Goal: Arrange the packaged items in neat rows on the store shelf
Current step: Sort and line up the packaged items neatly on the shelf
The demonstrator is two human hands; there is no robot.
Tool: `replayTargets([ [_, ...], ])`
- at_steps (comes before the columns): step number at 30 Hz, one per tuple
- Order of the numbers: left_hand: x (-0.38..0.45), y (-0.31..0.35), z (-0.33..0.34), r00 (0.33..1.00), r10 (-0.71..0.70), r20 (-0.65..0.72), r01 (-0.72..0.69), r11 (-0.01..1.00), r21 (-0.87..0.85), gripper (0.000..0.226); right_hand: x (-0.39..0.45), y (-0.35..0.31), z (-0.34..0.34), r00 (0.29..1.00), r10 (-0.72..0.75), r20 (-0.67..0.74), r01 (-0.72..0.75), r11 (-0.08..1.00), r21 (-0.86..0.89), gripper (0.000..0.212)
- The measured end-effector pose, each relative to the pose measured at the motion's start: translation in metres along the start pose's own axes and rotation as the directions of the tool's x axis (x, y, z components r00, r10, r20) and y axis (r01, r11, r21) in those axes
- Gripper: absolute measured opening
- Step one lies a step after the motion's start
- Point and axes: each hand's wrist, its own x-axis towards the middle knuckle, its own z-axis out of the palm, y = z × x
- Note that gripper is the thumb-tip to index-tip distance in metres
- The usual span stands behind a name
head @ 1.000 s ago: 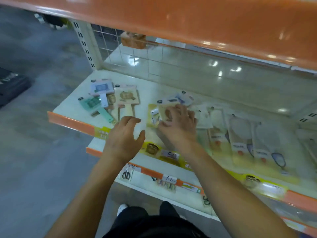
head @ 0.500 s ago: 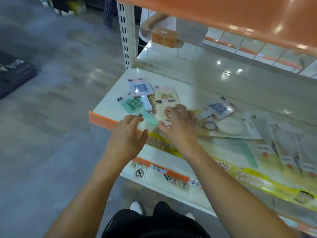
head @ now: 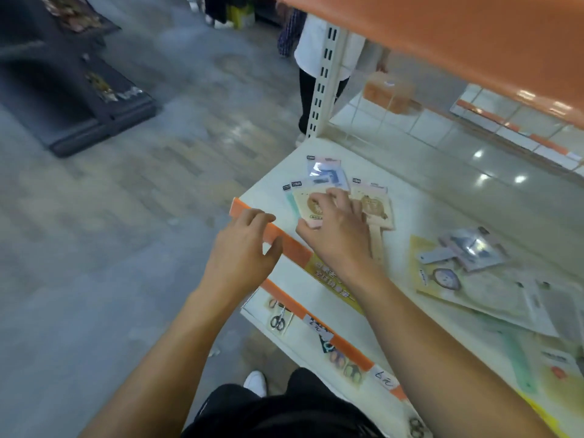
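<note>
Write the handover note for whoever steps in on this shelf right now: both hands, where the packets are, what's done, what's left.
Left hand: holds nothing, fingers loosely curled at the orange shelf edge.
Right hand: fingers curled on the beige packet at the shelf's left end.
Done: a small cluster there, with the blue packet behind and a second beige packet beside it, overlapping rather than in rows.
Left: square up that cluster; the loose pile to the right lies askew and needs rows.

Handwritten price tag [head: 385, 381] on lower shelf's front edge reads "6元"; second handwritten tag [head: 317, 324] further left unclear; yellow strip label [head: 328, 273] print and package text too blurred to read
</note>
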Motion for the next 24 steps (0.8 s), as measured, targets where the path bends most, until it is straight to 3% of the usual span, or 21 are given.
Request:
replayTargets([
  [5, -0.007, -0.013, -0.013, 0.987, -0.141, -0.074, 0.141, 0.990, -0.009, 0.045, 0.025, -0.024, 0.013, 0.983, -0.177, 0.053, 0.175, 0.983, 0.049, 0.048],
  [12, -0.018, -0.025, -0.013, 0.962, -0.241, -0.130, 0.242, 0.970, -0.009, 0.038, 0.043, -0.020, 0.038, 0.938, -0.284, 0.200, 0.286, 0.958, 0.022, 0.037],
  [20, -0.013, -0.017, -0.015, 0.963, -0.243, -0.119, 0.243, 0.970, -0.012, 0.039, 0.040, -0.015, 0.036, 0.929, -0.311, 0.199, 0.311, 0.950, 0.032, 0.038],
  [24, -0.007, -0.009, -0.014, 0.978, -0.182, -0.101, 0.183, 0.983, 0.001, 0.039, 0.035, -0.009, 0.023, 0.949, -0.288, 0.126, 0.281, 0.957, 0.074, 0.042],
])
